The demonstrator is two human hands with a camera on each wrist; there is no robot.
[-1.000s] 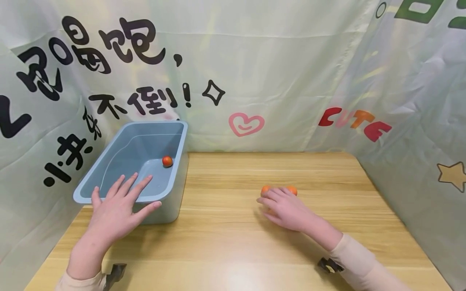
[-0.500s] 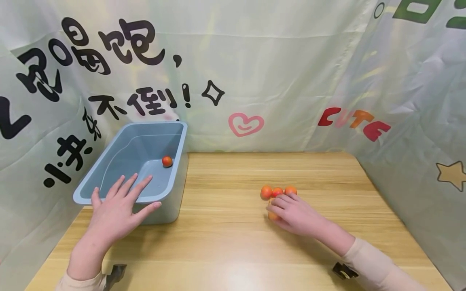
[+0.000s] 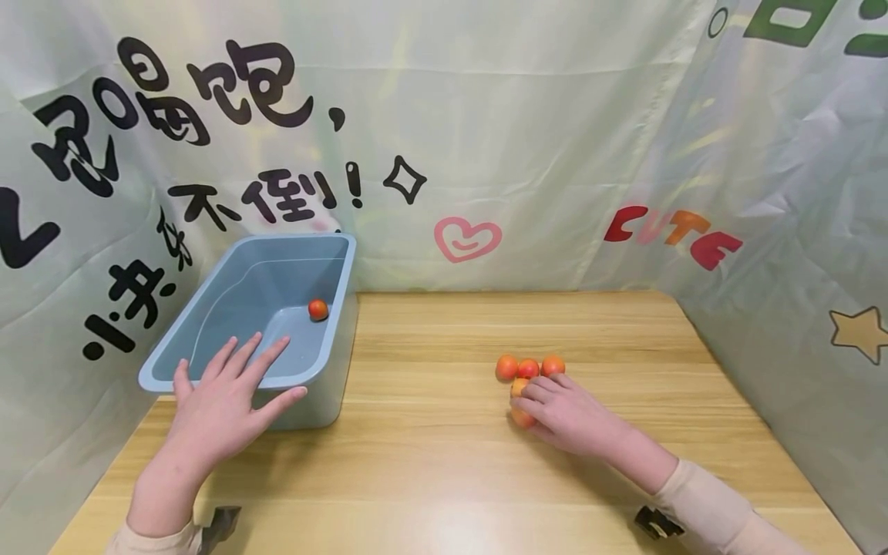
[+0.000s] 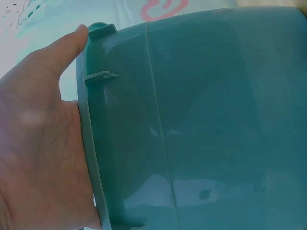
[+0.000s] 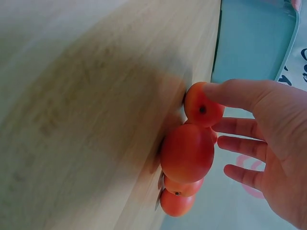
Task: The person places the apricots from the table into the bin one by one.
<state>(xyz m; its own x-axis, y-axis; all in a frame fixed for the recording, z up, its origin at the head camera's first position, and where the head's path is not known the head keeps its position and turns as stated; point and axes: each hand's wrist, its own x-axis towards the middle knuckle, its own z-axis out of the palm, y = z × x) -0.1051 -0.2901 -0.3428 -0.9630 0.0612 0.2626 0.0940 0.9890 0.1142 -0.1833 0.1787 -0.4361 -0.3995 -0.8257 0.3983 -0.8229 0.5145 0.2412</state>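
Note:
On the near rim of a blue plastic basin (image 3: 336, 339) rests my left hand (image 3: 222, 408), fingers spread and straight over the inside. The left wrist view shows its palm and thumb along the rim. One orange-red tomato (image 3: 317, 310) lies inside the basin. To the right on the table, my right hand (image 3: 579, 416) is at a cluster of several small tomatoes (image 3: 507, 368). In the right wrist view its thumb touches one tomato (image 5: 199, 108), while the other visible fingers extend loosely beside the group. Part of the cluster is hidden by this hand.
The wooden table (image 3: 430, 462) ends at a printed cloth (image 3: 527, 139) at the back, and cloth also hangs along both sides. The basin stands at the table's left side. A dark strap piece (image 3: 657, 523) sits at the right sleeve.
My right hand has drawn back slightly to the right and nearer, uncovering more of the tomatoes. The left hand stays on the basin rim.

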